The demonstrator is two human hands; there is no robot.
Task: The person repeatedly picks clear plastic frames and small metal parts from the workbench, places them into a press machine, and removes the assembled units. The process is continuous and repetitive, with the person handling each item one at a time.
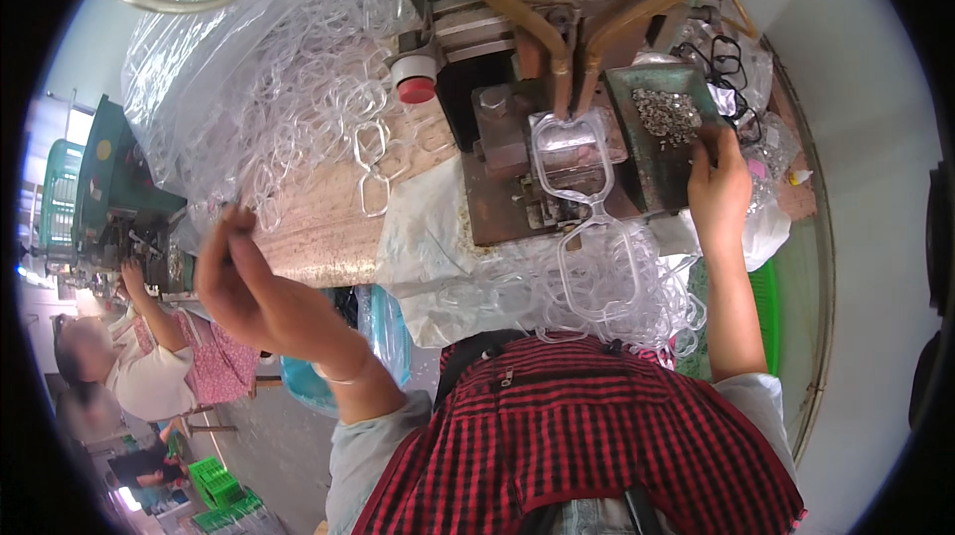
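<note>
A clear plastic eyeglass frame [601,175] rests on the machine's metal fixture [494,199], one rim under the two brown tubes and the other rim toward me. My right hand [722,187] is at the near right edge of a green metal tray [652,172]. Its fingers are curled together beside small metal parts [667,117], and whatever they pinch is hidden. Away to the left, my left hand [244,286] is raised in front of the table edge. Its fingertips are pressed together, and I cannot make out anything between them.
Many clear frames [308,107] lie heaped on plastic sheeting at the left, with more [637,276] piled against my apron. A red button [416,89] sits beside the machine. Dark frames [726,63] lie behind the tray. Other people [149,366] work at far left.
</note>
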